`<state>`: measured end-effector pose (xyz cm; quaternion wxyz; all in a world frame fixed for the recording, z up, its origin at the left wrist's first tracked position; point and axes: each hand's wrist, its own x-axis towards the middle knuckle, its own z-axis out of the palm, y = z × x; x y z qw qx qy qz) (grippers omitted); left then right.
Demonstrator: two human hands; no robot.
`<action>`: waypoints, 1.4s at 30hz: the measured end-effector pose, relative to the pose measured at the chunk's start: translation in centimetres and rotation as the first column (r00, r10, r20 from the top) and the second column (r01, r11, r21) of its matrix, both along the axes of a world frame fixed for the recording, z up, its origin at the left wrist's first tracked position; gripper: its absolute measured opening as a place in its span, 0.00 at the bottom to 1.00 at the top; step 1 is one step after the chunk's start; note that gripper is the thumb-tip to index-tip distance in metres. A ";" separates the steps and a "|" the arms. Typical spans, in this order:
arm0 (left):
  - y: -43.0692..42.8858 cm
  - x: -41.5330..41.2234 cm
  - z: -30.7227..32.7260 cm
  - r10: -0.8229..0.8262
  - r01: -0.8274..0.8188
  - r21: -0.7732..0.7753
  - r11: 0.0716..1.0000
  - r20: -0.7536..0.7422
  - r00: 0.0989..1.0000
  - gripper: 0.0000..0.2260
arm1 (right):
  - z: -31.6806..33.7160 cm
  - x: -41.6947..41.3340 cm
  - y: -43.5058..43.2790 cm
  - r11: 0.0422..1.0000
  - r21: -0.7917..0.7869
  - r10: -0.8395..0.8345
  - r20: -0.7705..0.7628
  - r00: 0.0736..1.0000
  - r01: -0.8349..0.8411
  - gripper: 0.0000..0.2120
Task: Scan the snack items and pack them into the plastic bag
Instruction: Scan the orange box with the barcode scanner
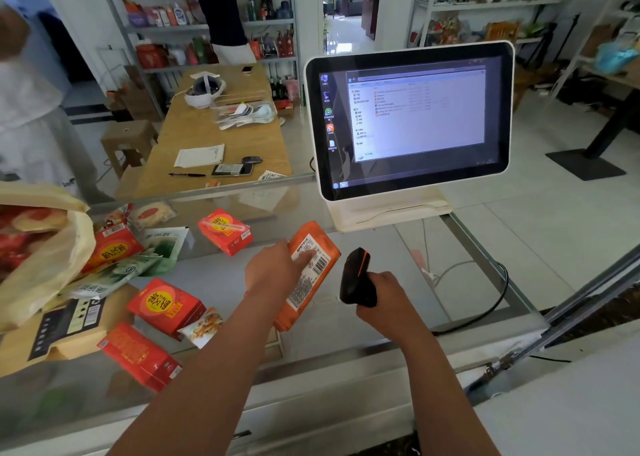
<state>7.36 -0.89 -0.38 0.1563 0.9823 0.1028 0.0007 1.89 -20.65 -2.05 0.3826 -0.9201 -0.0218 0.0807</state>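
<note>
Metal shelves [207, 26], wooden table [214, 144], pale tiled floor [554, 213]

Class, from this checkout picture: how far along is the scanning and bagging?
Done: the plastic bag already holds some red packs. In hand: the left hand holds an orange packet, and the right hand holds the scanner beside it. Left: red boxes and green packets lie on the counter.

A white touchscreen monitor [412, 123] stands on the glass counter [398, 248].
</note>
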 end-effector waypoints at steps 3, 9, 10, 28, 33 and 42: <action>0.1 -0.3 0.1 0.000 0.000 -0.018 1.000 0.014 1.000 0.25 | -1.2 0.3 0.6 0.999 -0.046 -0.025 0.061 0.998 0.028 0.13; 1.2 -0.9 0.3 0.049 -0.047 -0.104 0.993 0.025 0.998 0.25 | -2.5 0.2 1.6 0.974 -0.183 -0.112 0.141 0.984 0.137 0.25; 1.5 -1.1 0.5 0.056 -0.051 -0.132 0.990 0.030 0.998 0.24 | -2.3 -0.1 2.1 0.952 -0.244 -0.144 0.163 0.976 0.182 0.30; 24.9 -13.4 11.6 0.110 0.217 -0.847 0.486 0.305 0.946 0.09 | 9.1 -7.4 33.4 0.159 0.983 0.330 -0.137 0.934 0.088 0.36; 34.1 -18.0 11.9 0.167 0.114 -0.785 0.609 0.267 0.949 0.06 | 9.6 -11.1 41.9 0.240 0.961 0.446 -0.235 0.864 0.138 0.29; 39.2 -21.3 13.5 0.323 -0.123 -0.317 0.940 0.719 0.615 0.09 | 10.4 -10.3 47.3 0.468 0.825 0.316 -0.491 0.812 0.317 0.18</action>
